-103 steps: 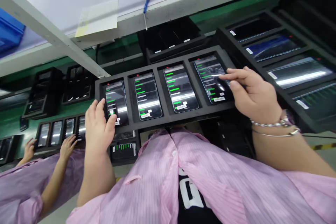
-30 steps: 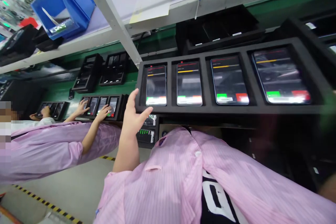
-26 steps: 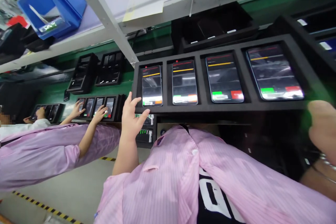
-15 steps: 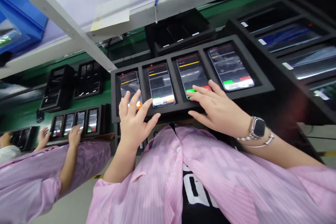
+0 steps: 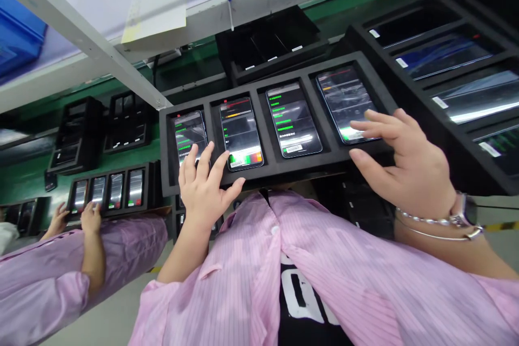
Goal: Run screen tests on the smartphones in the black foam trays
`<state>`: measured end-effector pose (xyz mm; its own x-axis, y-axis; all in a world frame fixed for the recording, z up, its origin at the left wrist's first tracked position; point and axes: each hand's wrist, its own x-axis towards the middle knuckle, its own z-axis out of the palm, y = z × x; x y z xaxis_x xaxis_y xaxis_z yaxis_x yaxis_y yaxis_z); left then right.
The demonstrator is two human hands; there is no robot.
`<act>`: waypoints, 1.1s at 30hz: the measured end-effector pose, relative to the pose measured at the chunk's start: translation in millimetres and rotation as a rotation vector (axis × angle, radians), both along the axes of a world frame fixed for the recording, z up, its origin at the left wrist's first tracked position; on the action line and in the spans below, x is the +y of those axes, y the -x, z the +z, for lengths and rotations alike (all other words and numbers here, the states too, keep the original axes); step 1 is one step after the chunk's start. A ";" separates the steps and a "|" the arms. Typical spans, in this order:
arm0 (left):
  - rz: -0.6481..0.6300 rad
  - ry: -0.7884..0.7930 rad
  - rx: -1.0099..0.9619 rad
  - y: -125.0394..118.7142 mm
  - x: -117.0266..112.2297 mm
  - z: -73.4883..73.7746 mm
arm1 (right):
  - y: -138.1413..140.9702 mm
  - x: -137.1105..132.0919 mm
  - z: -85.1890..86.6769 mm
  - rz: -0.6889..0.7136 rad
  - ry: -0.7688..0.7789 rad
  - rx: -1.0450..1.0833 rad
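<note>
In front of me lies a black foam tray (image 5: 259, 116), with a lit smartphone in each compartment. Over the lower part of the leftmost phone (image 5: 190, 131) is my left hand (image 5: 203, 184), fingers spread and holding nothing. The second phone (image 5: 240, 132) shows coloured blocks at its lower edge. Green lines of text fill the upper screen of the third phone (image 5: 292, 119). My right hand (image 5: 405, 157), fingers apart and empty, reaches over the bottom of the rightmost phone (image 5: 344, 100). Whether its fingertips touch the glass I cannot tell.
At the right is a larger black tray (image 5: 425, 84) of phones. Another black tray (image 5: 271, 38) stands behind mine. A white shelf post (image 5: 93, 43) rises at the left. Farther left, a co-worker's hands (image 5: 91, 219) are at another phone tray (image 5: 111, 192).
My right hand has moved right, from the third phone to the rightmost one. Green text now shows on the leftmost and third phones. My left hand stays nearly in place.
</note>
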<state>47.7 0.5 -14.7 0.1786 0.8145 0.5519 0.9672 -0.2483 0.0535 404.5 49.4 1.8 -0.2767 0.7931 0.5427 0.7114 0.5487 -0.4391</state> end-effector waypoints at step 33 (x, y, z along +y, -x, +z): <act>0.079 0.171 -0.247 33.4 0.4 36.9 | -18.4 42.3 -18.6 -0.198 -0.125 -0.076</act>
